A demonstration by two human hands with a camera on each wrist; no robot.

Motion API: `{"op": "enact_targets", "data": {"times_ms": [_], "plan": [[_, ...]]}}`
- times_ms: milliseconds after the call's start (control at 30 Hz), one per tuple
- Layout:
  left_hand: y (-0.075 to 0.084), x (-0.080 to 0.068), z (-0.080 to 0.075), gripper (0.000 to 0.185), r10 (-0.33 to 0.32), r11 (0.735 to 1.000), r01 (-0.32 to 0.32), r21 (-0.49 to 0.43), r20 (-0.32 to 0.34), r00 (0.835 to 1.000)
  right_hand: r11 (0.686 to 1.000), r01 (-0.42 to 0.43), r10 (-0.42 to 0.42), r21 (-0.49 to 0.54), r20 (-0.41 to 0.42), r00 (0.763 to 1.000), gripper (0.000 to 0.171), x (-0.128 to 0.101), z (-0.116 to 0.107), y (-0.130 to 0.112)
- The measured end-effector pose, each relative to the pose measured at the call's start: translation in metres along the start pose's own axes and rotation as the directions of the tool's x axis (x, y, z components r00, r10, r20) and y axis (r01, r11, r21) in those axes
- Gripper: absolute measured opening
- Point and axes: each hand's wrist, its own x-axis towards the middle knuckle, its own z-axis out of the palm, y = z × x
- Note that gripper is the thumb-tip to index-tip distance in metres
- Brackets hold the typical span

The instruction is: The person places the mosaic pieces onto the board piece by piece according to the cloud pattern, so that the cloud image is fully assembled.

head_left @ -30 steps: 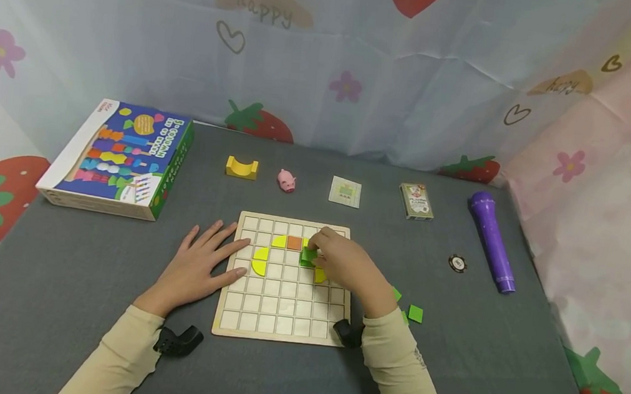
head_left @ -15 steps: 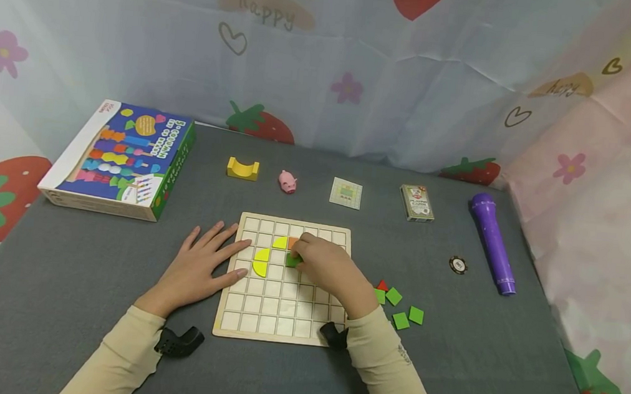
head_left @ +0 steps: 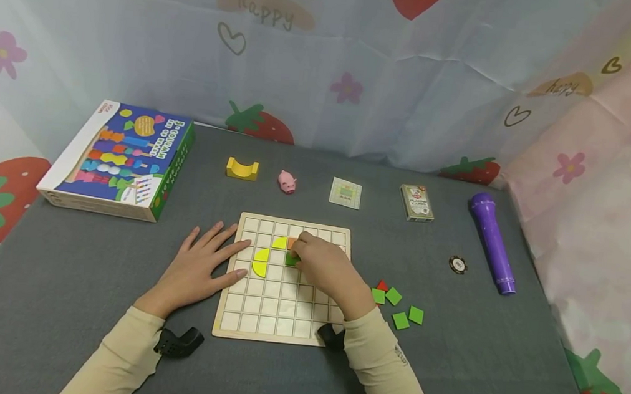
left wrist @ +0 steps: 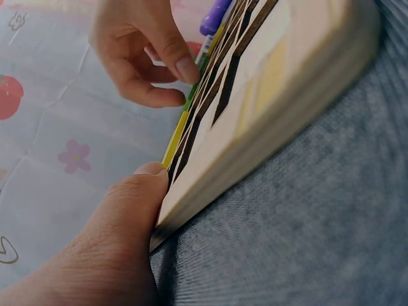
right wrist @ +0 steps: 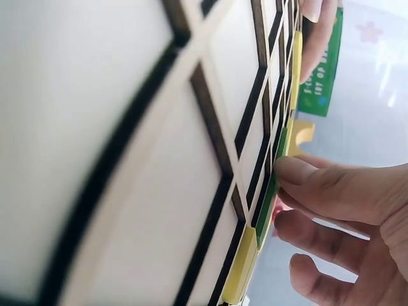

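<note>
While flat left hand point(head_left: 196, 271) steadies the grid board point(head_left: 259, 323), right hand point(head_left: 325, 270) pinching green tile point(head_left: 291, 260) right under its fingertips.

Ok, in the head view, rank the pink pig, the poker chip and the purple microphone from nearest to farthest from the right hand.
1. Pink pig: beyond the right hand, behind the wooden board.
2. Poker chip: off to the right on the grey table.
3. Purple microphone: farther right, just past the chip.

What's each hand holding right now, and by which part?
Right hand pinches the green tile by its edge, on the wooden grid board. Left hand holds nothing, lying flat against the board's left edge.
</note>
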Motion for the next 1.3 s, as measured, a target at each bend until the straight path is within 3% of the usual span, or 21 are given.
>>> {"op": "enact_targets", "data": {"times_ms": [167,400,567,800,967,1167,1300], "plan": [[0.000,0.000,0.001,0.065,0.001,1.000,-0.001,0.000,-0.003,1.000,1.000,0.011,-0.011,-0.009,0.011,1.000,0.015,0.001,-0.001,-0.001],[-0.001,0.000,-0.001,0.065,0.001,1.000,-0.001,-0.001,-0.003,1.000,0.997,-0.044,0.044,0.067,0.004,0.999,0.020,-0.011,-0.012,0.010],[0.000,0.000,-0.001,0.065,0.000,1.000,0.000,-0.001,0.001,1.000,0.986,-0.102,0.107,0.135,-0.033,0.994,0.024,-0.037,-0.025,0.033],[0.000,0.000,0.000,0.066,-0.011,1.000,0.011,0.000,0.011,1.000,0.947,-0.267,0.265,0.178,0.036,0.963,0.029,-0.088,-0.030,0.071],[0.000,0.001,0.000,0.066,-0.018,1.000,0.018,0.001,0.016,1.000,0.932,-0.312,0.308,0.186,0.049,0.950,0.029,-0.118,-0.025,0.093],[0.000,0.001,0.001,0.067,-0.019,1.000,0.019,0.004,0.025,1.000,0.915,-0.356,0.340,0.190,0.111,0.934,0.031,-0.134,-0.014,0.100],[0.001,0.001,0.001,0.066,-0.019,1.000,0.019,0.002,0.022,1.000,0.916,-0.346,0.328,0.205,0.117,0.937,0.030,-0.137,-0.006,0.101]]}}
